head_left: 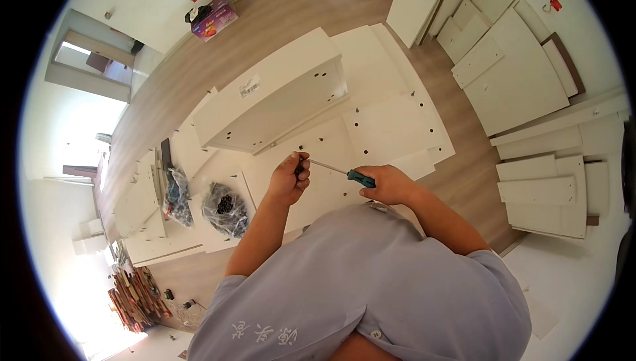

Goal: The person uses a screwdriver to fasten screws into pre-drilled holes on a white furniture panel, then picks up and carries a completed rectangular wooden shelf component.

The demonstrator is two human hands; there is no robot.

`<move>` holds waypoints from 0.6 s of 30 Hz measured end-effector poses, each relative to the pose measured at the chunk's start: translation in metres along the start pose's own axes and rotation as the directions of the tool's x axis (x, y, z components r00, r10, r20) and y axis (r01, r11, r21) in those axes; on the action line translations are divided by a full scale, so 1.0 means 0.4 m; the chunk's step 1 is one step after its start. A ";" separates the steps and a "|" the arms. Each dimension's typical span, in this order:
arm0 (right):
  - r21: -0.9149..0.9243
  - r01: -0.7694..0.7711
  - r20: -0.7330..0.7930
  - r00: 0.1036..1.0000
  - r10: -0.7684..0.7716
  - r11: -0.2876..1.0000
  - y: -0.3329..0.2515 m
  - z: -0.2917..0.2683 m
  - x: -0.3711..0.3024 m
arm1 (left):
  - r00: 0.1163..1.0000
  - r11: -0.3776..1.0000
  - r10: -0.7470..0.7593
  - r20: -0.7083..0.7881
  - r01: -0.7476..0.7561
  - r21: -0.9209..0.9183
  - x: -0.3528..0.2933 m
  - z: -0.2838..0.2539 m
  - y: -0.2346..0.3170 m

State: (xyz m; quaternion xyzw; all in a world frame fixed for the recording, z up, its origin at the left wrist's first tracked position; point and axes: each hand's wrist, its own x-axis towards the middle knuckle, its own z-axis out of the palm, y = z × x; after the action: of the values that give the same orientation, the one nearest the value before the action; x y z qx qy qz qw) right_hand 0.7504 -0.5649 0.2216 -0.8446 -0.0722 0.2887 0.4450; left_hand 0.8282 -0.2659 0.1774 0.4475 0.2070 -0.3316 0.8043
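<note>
Screwdriver (pixel 360 178) with a green handle is just on the near side of the white box unit (pixel 278 76), handle wrapped in the right hand's (pixel 389 185) grip. Left hand (pixel 287 180) is pinching a small dark piece (pixel 299 166) by the tip, can't tell what it is. White panels (pixel 391 134) lie under the box unit, wood floor (pixel 301 6) around them, clear plastic bags (pixel 224 212) to its near left, boards (pixel 520 69) against the wall to its right.
</note>
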 end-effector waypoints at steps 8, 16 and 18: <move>0.008 0.001 -0.005 1.000 -0.001 1.000 0.014 0.006 0.002 | 0.998 0.999 0.031 -0.047 -0.030 0.039 0.005 0.048 -0.024; -0.156 -0.001 -0.296 0.954 -0.046 0.988 0.023 0.065 0.012 | 0.983 0.997 0.072 -0.169 -0.077 -0.024 0.080 0.109 -0.051; -0.044 0.015 -0.408 0.913 -0.032 0.999 0.045 0.080 0.028 | 0.977 0.995 0.095 -0.193 -0.098 -0.006 0.118 0.124 -0.043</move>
State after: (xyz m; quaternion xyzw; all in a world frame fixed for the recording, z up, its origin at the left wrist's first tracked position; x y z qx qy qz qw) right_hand 0.7395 -0.5488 0.1885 -0.8940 0.0064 0.0993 0.4369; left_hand 0.8504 -0.3313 0.1632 0.4810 0.2645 -0.2459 0.7989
